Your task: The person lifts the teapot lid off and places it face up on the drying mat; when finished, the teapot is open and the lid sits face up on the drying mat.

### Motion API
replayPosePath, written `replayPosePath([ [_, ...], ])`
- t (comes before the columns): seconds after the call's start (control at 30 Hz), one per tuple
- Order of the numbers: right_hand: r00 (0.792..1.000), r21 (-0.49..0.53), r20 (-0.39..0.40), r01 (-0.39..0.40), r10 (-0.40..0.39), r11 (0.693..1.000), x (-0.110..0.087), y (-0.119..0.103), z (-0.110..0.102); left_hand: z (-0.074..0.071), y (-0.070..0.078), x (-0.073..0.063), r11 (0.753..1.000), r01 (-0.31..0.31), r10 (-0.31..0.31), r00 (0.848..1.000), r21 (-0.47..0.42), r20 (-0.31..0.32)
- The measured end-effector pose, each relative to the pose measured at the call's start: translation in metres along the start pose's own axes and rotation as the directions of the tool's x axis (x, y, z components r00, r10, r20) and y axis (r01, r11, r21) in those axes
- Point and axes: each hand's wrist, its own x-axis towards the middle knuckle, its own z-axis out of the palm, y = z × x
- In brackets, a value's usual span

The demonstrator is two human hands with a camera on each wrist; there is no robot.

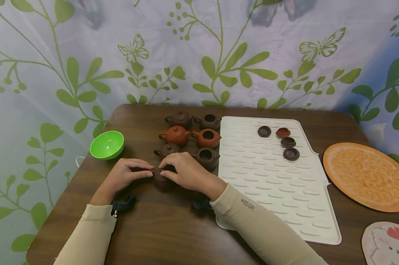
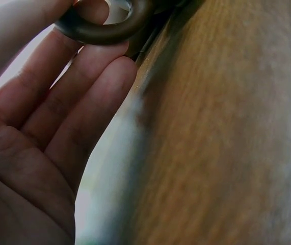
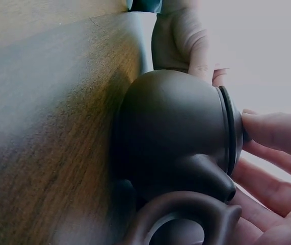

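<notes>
A dark brown teapot stands on the table between both hands, partly covered by the fingers in the head view. My left hand pinches its ring handle from the left. From the right, my right hand pinches the knob of its lid, which sits on the teapot's mouth. The spout points toward the right side. Just behind the right hand stands a dark open teapot. A small lidded dark teapot is right behind the fingers.
Farther back stand a lidded red teapot, an open red one and two dark ones. Several loose lids lie on a white ridged mat at right. A green bowl is at left; a round orange mat lies far right.
</notes>
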Motion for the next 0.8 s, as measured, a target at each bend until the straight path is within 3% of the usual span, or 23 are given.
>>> replayPosePath([
  [0.57, 0.997, 0.007, -0.061, 0.042, -0.042, 0.999, -0.001, -0.006, -0.006, 0.0, -0.001, 0.0, 1.0, -0.005, 0.005, 1.0, 0.001, -0.003],
  [0.8, 0.992, 0.06, -0.114, 0.06, -0.053, 0.996, -0.005, -0.009, -0.013, 0.0, -0.002, 0.0, 1.0, 0.006, -0.006, 1.0, 0.001, -0.005],
])
